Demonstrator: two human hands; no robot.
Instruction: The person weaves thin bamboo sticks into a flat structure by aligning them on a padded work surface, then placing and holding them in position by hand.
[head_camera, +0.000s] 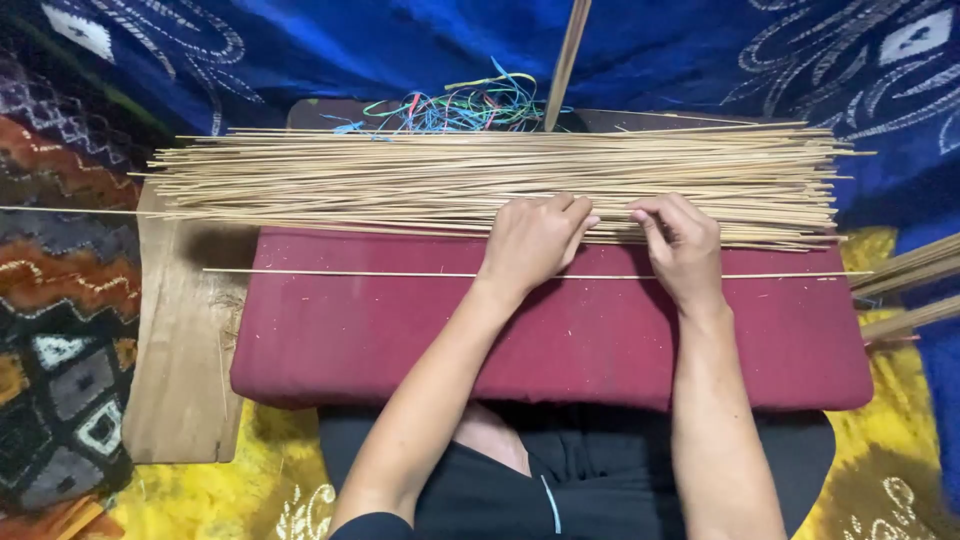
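A wide pile of thin pale bamboo sticks (400, 180) lies crosswise along the far edge of a dark red cushion (400, 340). My left hand (532, 240) rests on the near edge of the pile with its fingers curled onto the sticks. Beside it, my right hand (682, 245) pinches at the same near edge, thumb and fingertips together on the sticks. A single loose stick (330, 273) lies alone across the cushion, passing under both wrists.
A wooden board (185, 370) sticks out under the cushion at the left. Coloured threads (460, 105) lie tangled beyond the pile, next to an upright stick (566, 60). More sticks (910, 290) poke in from the right. Patterned blue and yellow cloths surround everything.
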